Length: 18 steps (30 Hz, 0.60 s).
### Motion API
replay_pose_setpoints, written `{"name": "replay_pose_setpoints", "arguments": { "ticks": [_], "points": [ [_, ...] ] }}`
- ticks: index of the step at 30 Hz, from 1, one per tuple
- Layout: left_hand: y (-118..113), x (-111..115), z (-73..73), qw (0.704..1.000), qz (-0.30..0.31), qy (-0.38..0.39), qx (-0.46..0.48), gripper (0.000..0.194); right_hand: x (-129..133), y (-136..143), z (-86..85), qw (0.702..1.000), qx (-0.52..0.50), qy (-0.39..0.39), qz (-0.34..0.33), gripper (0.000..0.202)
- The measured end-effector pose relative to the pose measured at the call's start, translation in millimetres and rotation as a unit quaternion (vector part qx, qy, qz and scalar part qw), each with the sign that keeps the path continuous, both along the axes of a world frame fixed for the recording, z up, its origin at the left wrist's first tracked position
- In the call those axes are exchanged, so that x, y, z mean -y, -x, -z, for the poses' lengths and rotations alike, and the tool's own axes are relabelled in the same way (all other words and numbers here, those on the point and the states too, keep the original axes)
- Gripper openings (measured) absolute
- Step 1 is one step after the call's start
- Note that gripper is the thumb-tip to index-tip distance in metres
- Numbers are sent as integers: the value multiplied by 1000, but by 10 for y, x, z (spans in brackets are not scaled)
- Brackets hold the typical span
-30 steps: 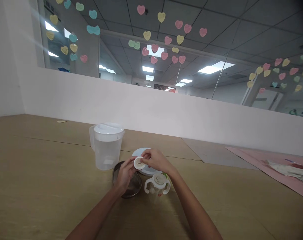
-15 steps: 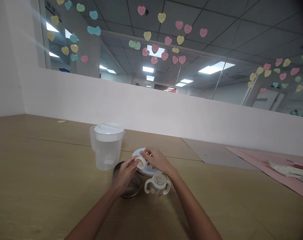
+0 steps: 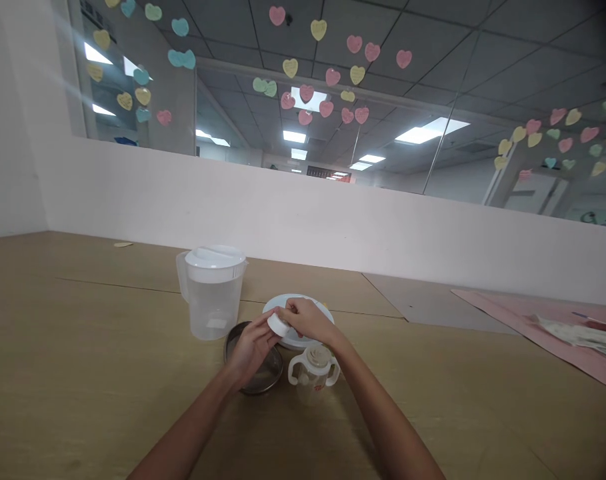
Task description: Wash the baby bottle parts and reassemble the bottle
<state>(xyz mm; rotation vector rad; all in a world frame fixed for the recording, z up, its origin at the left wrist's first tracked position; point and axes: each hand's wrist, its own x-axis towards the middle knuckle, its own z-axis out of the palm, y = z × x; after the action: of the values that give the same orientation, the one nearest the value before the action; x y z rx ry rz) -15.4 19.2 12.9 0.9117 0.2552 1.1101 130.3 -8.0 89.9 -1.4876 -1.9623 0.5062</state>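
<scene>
A small white bottle collar is held up between my two hands, over the edge of a pale plate. The fingers of my left hand are closed round its left side. My right hand has curled fingers pinching its right edge. The inside of the collar is turned from view. Just below my right wrist, a clear baby bottle with two white handles stands upright on the table. Its top carries a cream-coloured piece. Under my left hand lies a dark metal tray, partly covered by the hand.
A lidded clear pitcher stands at the back left, with liquid in it. Behind my hands is the pale blue-white plate. A pink mat with a plastic packet lies at the right. A white wall bounds the table's back.
The white collar has been tilted, so its side shows instead of its opening. My right fingers have moved down onto it, and the left fingers have straightened somewhat. The view has shifted slightly.
</scene>
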Motion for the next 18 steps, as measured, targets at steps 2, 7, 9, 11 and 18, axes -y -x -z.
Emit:
{"name": "replay_pose_setpoints", "arguments": {
  "ticks": [2, 7, 9, 11, 18],
  "points": [
    [13, -12, 0, 999, 36, 1, 23, 33, -6, 32, 5, 997, 38, -56, 23, 33],
    [-10, 52, -8, 999, 38, -25, -20, 33, 9, 79, -8, 987, 90, -127, 47, 34],
    [-22, 83, -17, 998, 11, -36, -42, 30, 17, 68, -20, 991, 55, -121, 25, 36],
    [-20, 97, -31, 998, -3, -42, -46, 28, 16, 41, -27, 998, -12, -61, -16, 36],
    [18, 102, -95, 997, 20, -70, -31, 37, -63, -14, 22, 949, -271, 106, -121, 41]
  ]
}}
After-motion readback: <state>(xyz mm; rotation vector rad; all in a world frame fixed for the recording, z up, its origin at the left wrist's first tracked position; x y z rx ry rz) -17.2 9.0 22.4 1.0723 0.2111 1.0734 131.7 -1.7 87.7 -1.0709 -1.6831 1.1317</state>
